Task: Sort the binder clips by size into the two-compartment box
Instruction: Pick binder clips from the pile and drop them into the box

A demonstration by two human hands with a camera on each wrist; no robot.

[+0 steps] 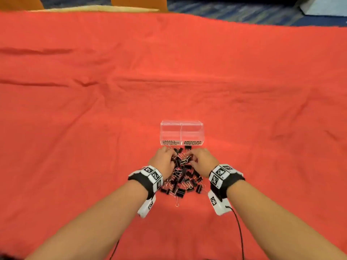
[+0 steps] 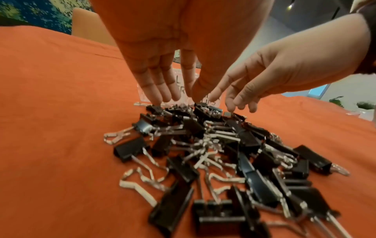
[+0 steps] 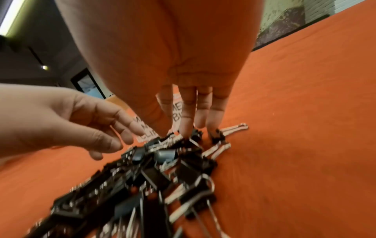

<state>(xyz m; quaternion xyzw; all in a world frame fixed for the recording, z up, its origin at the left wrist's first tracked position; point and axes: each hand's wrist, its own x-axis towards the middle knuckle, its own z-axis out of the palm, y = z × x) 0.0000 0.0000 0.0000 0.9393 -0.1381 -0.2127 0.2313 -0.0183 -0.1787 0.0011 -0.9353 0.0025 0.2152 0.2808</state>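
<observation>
Both hands [image 1: 165, 159] [image 1: 201, 159] splayed on clip pile [image 1: 183, 177]; wrist views show straight fingertips [image 2: 160, 95] touching.

Box labels [image 1: 181, 143] (lowest line) behind clips [image 1: 185, 147]

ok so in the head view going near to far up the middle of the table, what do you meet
Pile of binder clips → both hands at the pile's far end, left hand and right hand → clear two-compartment box → bare red cloth → the table's far edge.

A wrinkled red cloth [image 1: 169, 72] covers the table, with blue patterned carpet [image 1: 234, 10] beyond.
</observation>
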